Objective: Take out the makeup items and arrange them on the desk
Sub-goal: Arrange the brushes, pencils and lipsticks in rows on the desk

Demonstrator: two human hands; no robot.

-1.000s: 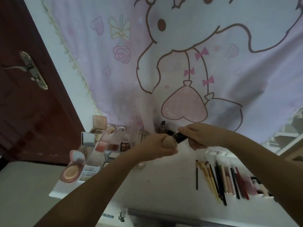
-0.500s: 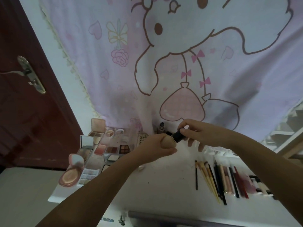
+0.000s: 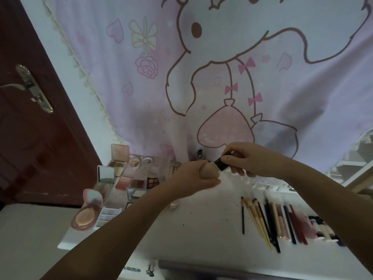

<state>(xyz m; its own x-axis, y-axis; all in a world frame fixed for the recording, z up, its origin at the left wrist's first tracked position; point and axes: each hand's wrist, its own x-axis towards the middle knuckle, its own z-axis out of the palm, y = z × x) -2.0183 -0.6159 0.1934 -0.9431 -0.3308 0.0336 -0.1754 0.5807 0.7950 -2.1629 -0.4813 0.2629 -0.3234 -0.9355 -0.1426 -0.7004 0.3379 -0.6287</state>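
Head view: left hand (image 3: 193, 176) is gripping a beige bottle (image 3: 210, 170) above the table (image 3: 201, 225). Right hand (image 3: 248, 160) is pinching its black cap (image 3: 221, 164). Compacts (image 3: 85, 216) are lying left, brushes (image 3: 270, 221) are lying in a row right.

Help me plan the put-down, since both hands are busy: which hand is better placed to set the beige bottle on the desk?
Left, probably. The left hand already grips the beige bottle above a bare stretch of desk. The right hand only pinches the black cap with its fingers.
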